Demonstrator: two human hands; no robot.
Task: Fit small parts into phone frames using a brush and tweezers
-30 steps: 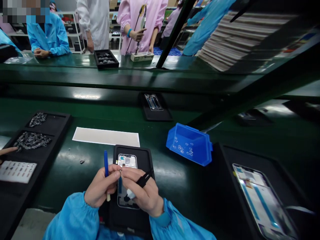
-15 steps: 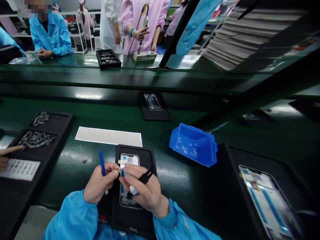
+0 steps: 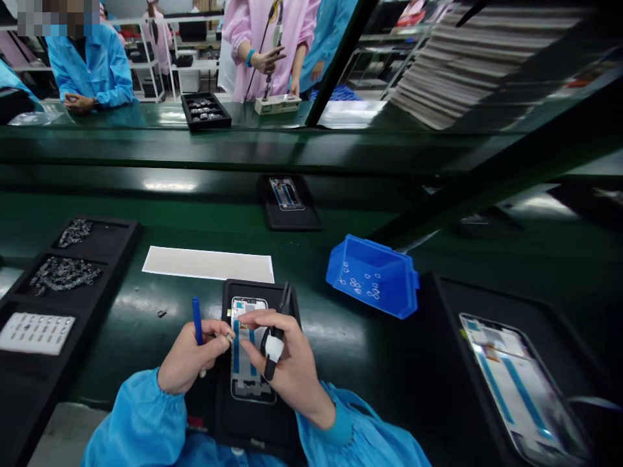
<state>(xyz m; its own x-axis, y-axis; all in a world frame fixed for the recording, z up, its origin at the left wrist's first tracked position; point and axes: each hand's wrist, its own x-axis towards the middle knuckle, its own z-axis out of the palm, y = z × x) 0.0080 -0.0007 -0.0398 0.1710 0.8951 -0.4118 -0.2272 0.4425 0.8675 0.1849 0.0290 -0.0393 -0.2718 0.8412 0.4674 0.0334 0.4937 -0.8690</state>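
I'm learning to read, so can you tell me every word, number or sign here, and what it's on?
None can be read.
White card in the black tray: rows of tiny marks, too small to read.
Phone-like frame in front: any print is too small.
Pale strip: no writing that I can see.

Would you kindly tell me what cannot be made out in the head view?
Head view, small piece in the left hand: too small to identify.
Head view, phone frame beneath the hands: partly hidden by the right hand.
Head view, black tray at left: cut off by the picture's left edge.
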